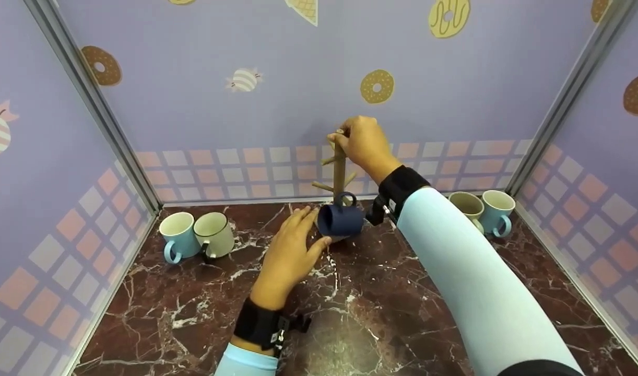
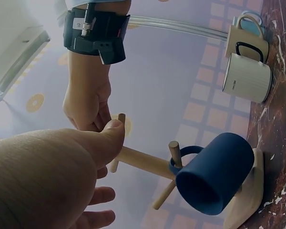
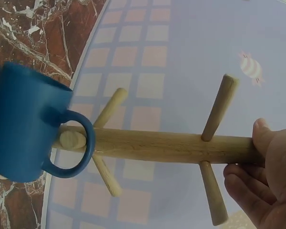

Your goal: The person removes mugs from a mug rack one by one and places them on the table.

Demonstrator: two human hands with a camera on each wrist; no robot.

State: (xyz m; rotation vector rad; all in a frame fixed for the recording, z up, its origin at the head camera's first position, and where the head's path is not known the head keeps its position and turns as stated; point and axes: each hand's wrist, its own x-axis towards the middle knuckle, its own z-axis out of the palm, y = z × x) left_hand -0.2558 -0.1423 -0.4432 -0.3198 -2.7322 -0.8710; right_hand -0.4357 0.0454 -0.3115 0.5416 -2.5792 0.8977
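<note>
A wooden mug tree (image 1: 339,169) with several pegs stands near the back wall. My right hand (image 1: 368,141) grips the top of its post, thumb and fingertips around the end. A dark blue mug (image 1: 345,220) hangs low on the tree, lying sideways, its handle (image 3: 88,143) looped over a peg in the right wrist view. My left hand (image 1: 292,250) is just left of the mug, thumb apart from the fingers. In the left wrist view, a gap shows between the left thumb (image 2: 112,136) and the mug, and nothing is in that hand.
At left stand a light blue mug (image 1: 180,237) and a cream mug (image 1: 215,237) with a black handle. At right are a beige mug (image 1: 466,204) and another light blue mug (image 1: 496,213). A white mug (image 2: 248,78) shows in the left wrist view. Patterned walls enclose the marbled table (image 1: 329,334).
</note>
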